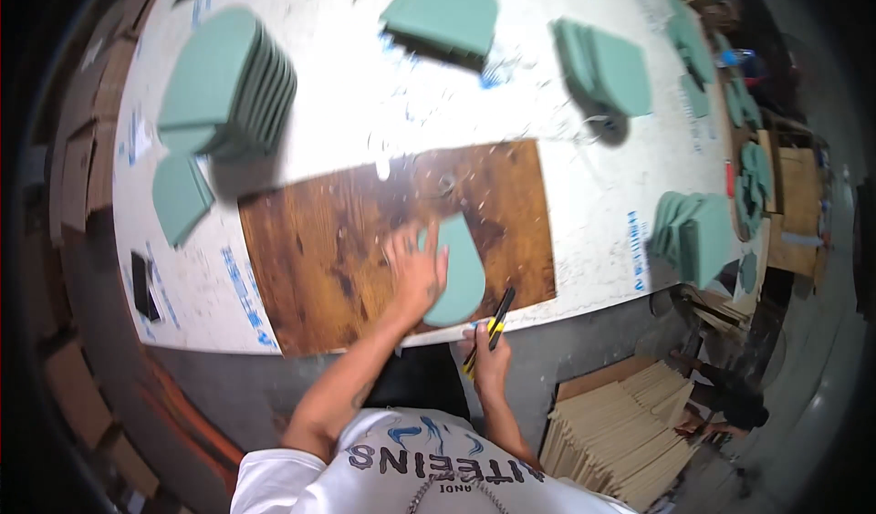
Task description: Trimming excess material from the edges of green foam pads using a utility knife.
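A pale green rounded panel (464,281) lies on a brown wooden board (319,259), near the table's front edge. My left hand (415,272) rests on the panel's left side, fingers stretched and apart, gripping nothing. At the front edge, just right of the panel, my right hand (491,359) is closed around a black and yellow utility knife (499,321). Its dark end points up and away from me, beside the panel. Light scraps and a small round mark show on the board beyond my left hand.
Green panels stand in a tall stack (214,85) at far left, with more piles (447,12) across the white table (338,76). A black block (143,286) lies at the left edge. A box of tan strips (630,423) sits below right, near another person's hand (703,423).
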Demonstrator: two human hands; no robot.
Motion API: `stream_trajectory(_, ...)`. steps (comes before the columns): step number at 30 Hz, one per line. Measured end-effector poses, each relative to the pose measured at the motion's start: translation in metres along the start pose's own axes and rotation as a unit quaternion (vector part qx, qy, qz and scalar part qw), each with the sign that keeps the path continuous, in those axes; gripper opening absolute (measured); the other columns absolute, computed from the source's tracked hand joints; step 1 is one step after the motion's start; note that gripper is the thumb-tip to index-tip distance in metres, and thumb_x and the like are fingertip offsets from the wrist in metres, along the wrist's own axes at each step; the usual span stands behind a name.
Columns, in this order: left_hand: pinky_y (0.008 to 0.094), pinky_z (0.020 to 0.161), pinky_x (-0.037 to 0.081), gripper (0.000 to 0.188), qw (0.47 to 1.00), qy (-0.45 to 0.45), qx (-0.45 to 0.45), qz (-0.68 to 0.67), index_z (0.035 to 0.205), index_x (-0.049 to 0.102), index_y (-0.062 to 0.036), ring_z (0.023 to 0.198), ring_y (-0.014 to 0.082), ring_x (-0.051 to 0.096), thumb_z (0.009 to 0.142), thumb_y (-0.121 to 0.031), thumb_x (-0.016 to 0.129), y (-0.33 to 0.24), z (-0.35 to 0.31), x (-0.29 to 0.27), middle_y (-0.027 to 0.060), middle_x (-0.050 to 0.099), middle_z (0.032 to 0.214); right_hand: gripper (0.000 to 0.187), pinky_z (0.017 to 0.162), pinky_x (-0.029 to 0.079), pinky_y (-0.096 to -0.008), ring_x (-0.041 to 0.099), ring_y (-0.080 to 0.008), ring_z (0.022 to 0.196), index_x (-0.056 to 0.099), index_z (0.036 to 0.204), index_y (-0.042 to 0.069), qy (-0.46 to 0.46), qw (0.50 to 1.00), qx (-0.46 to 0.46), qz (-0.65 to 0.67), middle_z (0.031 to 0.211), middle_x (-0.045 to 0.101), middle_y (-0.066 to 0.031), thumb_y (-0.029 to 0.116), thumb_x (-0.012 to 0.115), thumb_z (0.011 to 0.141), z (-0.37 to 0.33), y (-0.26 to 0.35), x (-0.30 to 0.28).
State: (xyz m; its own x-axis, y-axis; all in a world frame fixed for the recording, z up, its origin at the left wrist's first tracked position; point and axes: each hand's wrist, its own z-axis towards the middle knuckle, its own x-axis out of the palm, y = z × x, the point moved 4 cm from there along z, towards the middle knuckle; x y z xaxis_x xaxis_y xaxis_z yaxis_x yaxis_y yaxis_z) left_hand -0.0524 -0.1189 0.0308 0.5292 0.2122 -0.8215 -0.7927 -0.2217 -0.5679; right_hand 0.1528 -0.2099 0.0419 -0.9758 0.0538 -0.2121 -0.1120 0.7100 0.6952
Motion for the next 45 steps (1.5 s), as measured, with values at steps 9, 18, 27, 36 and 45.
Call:
stream_trajectory(9,0.0536,0.092,0.040,0.051,0.981,0.186,0.037,-0.050,0.132,0.058,-0.0006,0.111,0.0421,0.050,0.090,-0.026,0.070,-0.052,-0.041,0.009,0.0254,0.055,0.120,0.025,0.053,0.049,-0.0266,0.059,-0.0116,0.058,0.066,0.101,0.002,-0.143,0.970,-0.138,-0.139,0.074,0.064,-0.0048,0.018,0.080,0.089,-0.001,-0.025,-0.057)
stream_trajectory(18,0.0474,0.092,0.046,0.040,0.986,0.154,0.046,-0.032,0.127,0.064,-0.0042,0.107,0.0389,0.058,0.095,-0.029,0.068,-0.048,-0.019,0.022,0.0197,0.062,0.113,0.028,0.053,0.046,-0.0268,0.058,-0.0091,0.057,0.067,0.095,0.001,0.131,0.991,-0.020,-0.021,0.072,0.063,-0.0003,0.016,0.087,0.083,0.043,-0.005,-0.083)
stream_trajectory(27,0.0251,0.069,0.046,0.027,0.821,0.276,-0.261,-0.426,0.094,0.072,-0.0061,0.077,0.0095,0.056,0.094,-0.033,0.077,-0.107,0.187,-0.018,-0.0007,0.064,0.084,0.032,0.061,0.047,-0.0246,0.058,-0.0071,0.066,0.071,0.106,0.001,0.319,0.931,-0.142,-0.107,0.076,0.065,0.0009,0.025,0.083,0.089,0.168,0.261,-0.088)
stream_trajectory(36,0.0320,0.043,0.030,0.024,0.754,-0.111,-0.378,-0.526,0.083,0.052,-0.0109,0.047,0.0115,0.037,0.105,-0.021,0.057,-0.008,0.337,-0.028,-0.0026,0.040,0.059,0.026,0.057,0.049,-0.0248,0.058,-0.0094,0.062,0.066,0.106,0.000,0.198,0.946,-0.198,0.161,0.082,0.065,-0.0016,0.014,0.080,0.089,0.266,0.383,-0.101)
stream_trajectory(45,0.0463,0.058,0.062,0.018,0.677,-0.106,-0.503,-0.528,0.096,0.057,-0.0036,0.067,0.0313,0.069,0.099,-0.018,0.068,0.028,0.353,0.024,0.0059,0.051,0.070,0.018,0.057,0.045,-0.0263,0.054,-0.0102,0.060,0.067,0.101,0.001,0.022,0.958,-0.196,0.207,0.077,0.060,-0.0009,0.015,0.075,0.094,0.344,0.390,-0.120)
